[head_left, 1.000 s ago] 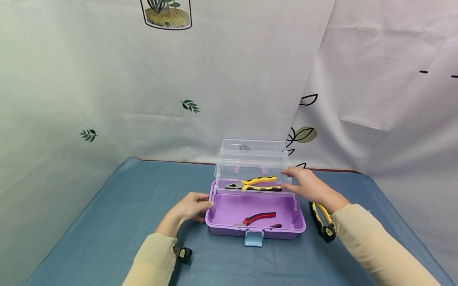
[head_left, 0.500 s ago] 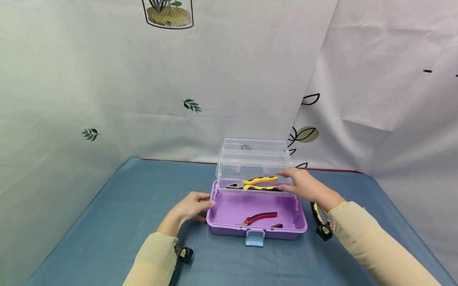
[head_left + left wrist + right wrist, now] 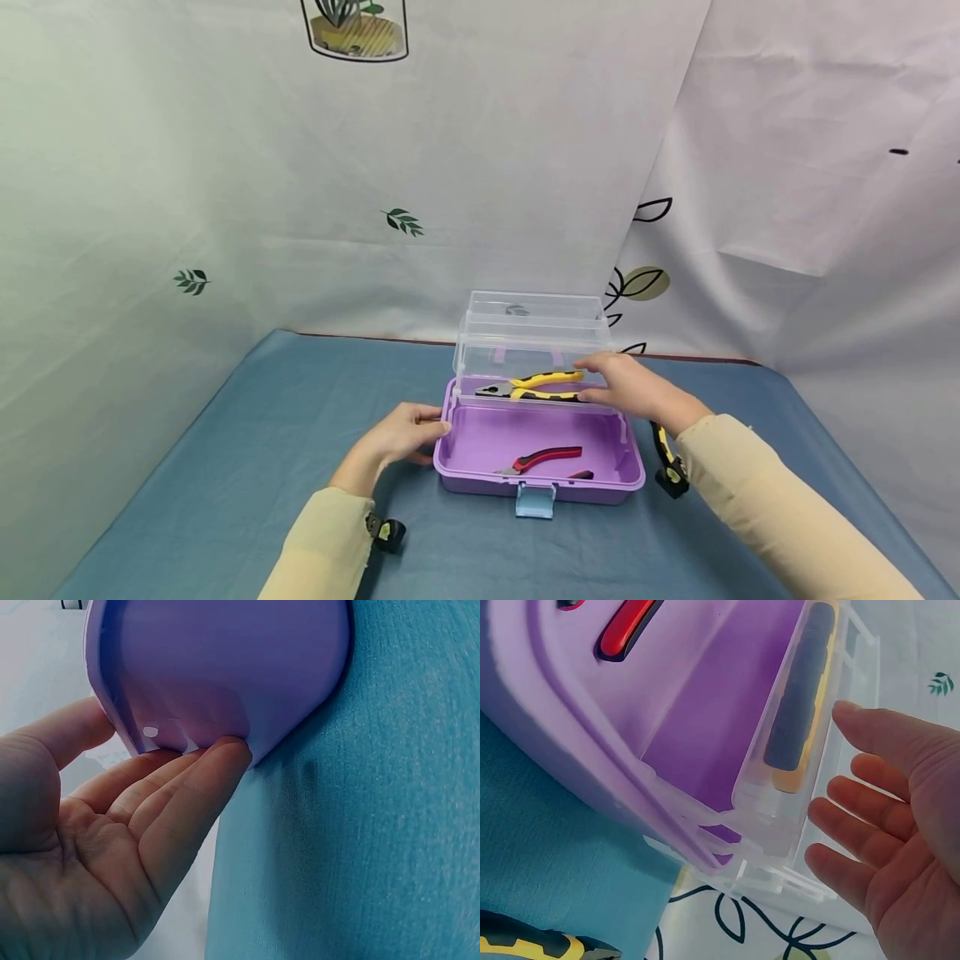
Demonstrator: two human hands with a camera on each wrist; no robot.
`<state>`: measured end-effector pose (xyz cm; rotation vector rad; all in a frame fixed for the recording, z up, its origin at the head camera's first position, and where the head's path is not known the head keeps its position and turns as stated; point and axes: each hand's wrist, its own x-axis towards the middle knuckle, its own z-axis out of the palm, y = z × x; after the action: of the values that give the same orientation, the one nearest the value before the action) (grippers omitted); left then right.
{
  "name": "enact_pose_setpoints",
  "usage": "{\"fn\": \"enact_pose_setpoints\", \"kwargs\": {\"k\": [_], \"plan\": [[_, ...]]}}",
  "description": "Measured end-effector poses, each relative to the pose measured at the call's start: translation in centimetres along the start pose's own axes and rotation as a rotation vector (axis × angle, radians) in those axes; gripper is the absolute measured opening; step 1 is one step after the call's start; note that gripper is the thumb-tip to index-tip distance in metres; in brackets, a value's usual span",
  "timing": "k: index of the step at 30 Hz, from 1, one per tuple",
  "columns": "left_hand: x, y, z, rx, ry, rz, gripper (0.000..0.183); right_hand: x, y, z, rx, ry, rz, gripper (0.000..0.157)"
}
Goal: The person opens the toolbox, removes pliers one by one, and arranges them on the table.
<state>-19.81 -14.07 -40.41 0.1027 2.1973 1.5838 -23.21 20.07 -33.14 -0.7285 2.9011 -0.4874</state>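
A purple toolbox (image 3: 480,483) stands with its clear lid (image 3: 534,327) raised. On its left side my left hand (image 3: 396,435) holds the wall, thumb at the rim and fingers along the outside (image 3: 225,667). Yellow-and-black pliers (image 3: 553,378) lie in the clear upper tray, jaws toward the left. Just by their handle ends hovers my right hand (image 3: 633,386), fingers spread and gently bent. In the right wrist view, a handle (image 3: 802,697) shows through the tray, beside the thumb. Red-and-black pliers (image 3: 551,455) lie in the purple bottom, one handle partly hidden by the front rim.
Another yellow-and-black tool (image 3: 661,442) lies on the blue tablecloth (image 3: 300,400) right of the box, partly behind the right sleeve (image 3: 750,475). A light blue latch (image 3: 535,501) hangs at the box's front. Printed white cloth (image 3: 337,167) hangs behind.
My right hand has moved slightly left, closer over the handle ends of the yellow-and-black pliers. The left hand stays at the toolbox's side.
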Motion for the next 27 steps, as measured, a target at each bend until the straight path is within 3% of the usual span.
{"fn": "enact_pose_setpoints", "kwargs": {"k": [18,27], "plan": [[0.2,-0.2,0.1,-0.002,0.023,-0.020,0.047,1.3,0.0,0.5,-0.017,-0.062,0.004,0.051],[0.3,-0.2,0.1,-0.007,0.016,-0.015,0.046,1.4,0.0,0.8,-0.011,-0.052,-0.001,0.049]]}}
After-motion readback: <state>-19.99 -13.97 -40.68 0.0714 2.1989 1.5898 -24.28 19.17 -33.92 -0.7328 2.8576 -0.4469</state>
